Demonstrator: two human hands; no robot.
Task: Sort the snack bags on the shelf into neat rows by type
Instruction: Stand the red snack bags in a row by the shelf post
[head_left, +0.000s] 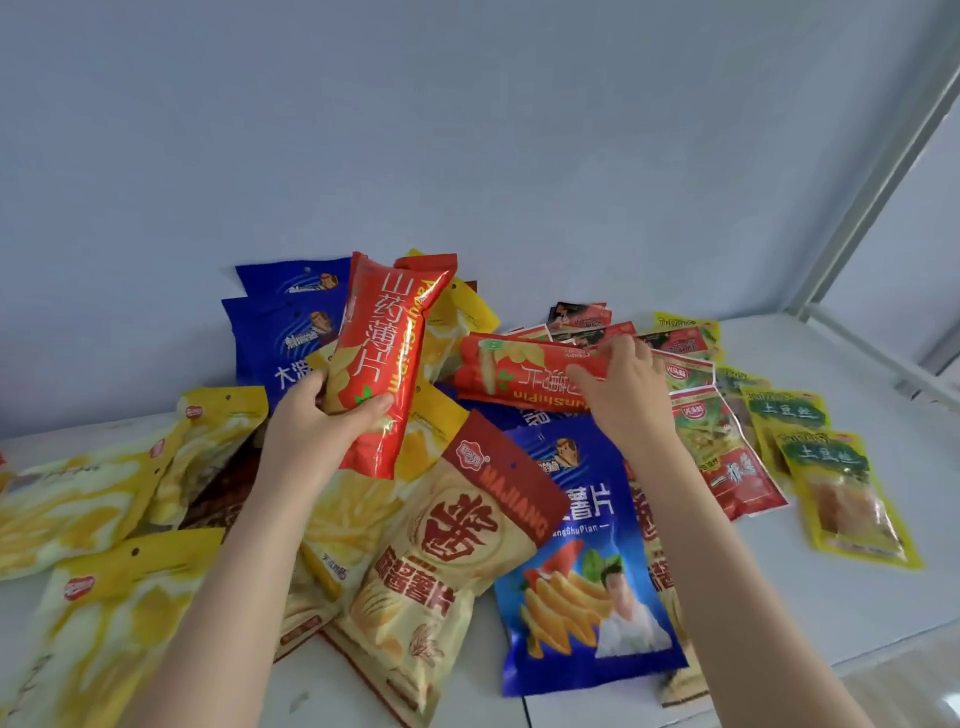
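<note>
Nearest you, the beige crinkly chip bag (441, 561) and blue glossy chip bag (582, 571) lie by the white shelf (857, 597) edge; your forearm could knock them off. Farther in, your left grip (311, 431) clamps one upright red foil bag (384, 364), and your right grip (623, 384) pinches the second red foil bag (519, 374) on the heap.

My one camera rides on my head and looks forward and down along both forearms onto the white shelf (857, 613). It faces the pale back wall (467, 130), which fills the upper half of the wide-angle frame. It sits close: my left grip (311, 431) and right grip (623, 384) land mid-frame, and the snack bags (457, 545) spread almost edge to edge across the lower half.
</note>
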